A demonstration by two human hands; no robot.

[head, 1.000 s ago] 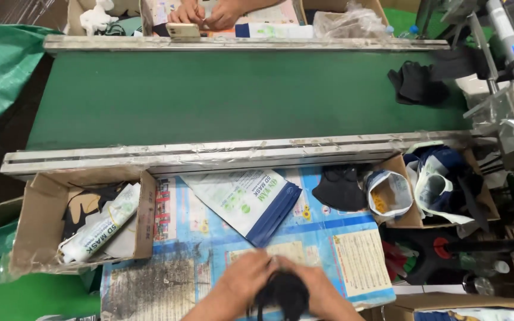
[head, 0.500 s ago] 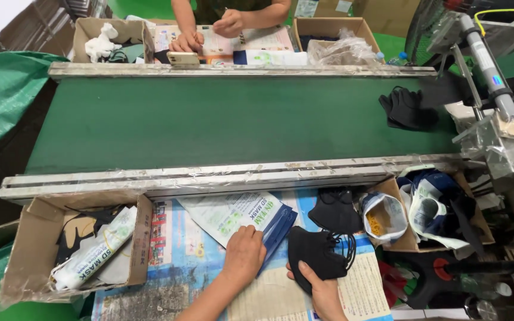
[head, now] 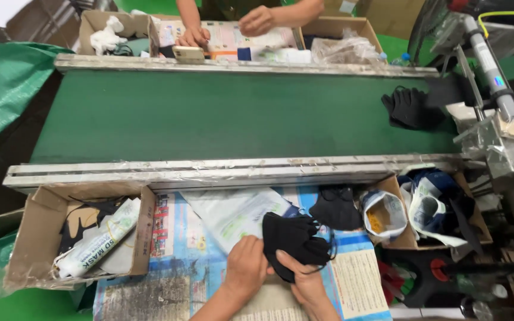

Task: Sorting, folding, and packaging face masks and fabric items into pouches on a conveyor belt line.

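The person is holding a stack of black face masks (head: 292, 241) low over the worktop (head: 176, 238), which is lying under printed paper sheets. The right hand (head: 304, 282) is gripping the stack from below, thumb pressing up against its near edge, while the left hand (head: 246, 267) is resting just beside it, fingers curled on a white and blue plastic pouch (head: 239, 214) that is lying flat next to the masks; the two hands are sitting close together, nearly touching. Another black mask (head: 335, 208) is lying just behind the stack, near a small open bag (head: 385, 214) showing something yellow inside. To the left, a cardboard box (head: 37, 238) is holding a rolled white packet and dark scraps. Beyond the worktop, a green conveyor belt (head: 221, 113) is stretching across, carrying a bundle of black masks (head: 408, 107) near its right end, beside a tape-wrapped machine (head: 495, 119). Across the belt, another person's two hands (head: 257, 21) are working over papers and pouches between open cardboard boxes.
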